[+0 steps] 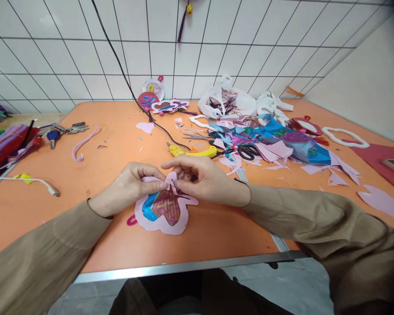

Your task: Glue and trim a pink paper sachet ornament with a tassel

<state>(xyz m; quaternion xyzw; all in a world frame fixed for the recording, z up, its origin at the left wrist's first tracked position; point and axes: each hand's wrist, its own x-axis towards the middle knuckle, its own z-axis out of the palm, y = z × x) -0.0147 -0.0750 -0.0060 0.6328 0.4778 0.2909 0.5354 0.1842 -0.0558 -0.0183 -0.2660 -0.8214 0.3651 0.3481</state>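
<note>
- At the far left of an orange table [236,236], a bundle of fuzzy stems [11,140] in purple, red and black lies at the edge.
- Just right of it are a bunch of keys [53,136] with a blue head and, nearer the person, the end of a white cable [36,180].
- A pale pink fuzzy stem [75,148] lies curled on the tabletop.
- The left hand [129,186], in a brown sleeve, pinches the top edge of a pink-bordered flower shape between thumb and fingers.
- This flower shape [182,221] is at the front middle of the table, between the hands; its centre is blue and patterned purple and gold. A magenta loop [131,220] shows at its left side.
- Behind, against the tiled wall, sit round and wavy-edged ornaments [148,100].
- The right hand [206,179] is curled, its thumb against the upper part of the flower shape; whether it grips, I cannot tell.
- Just beyond it lies a yellow-handled tool [197,152].
- Farther right are a white plastic bag [246,105], black-handled scissors [248,152] and heaped cloth and paper scraps [276,151].
- At far right, a white wavy ring [344,136] touches a red sheet [374,159].
</note>
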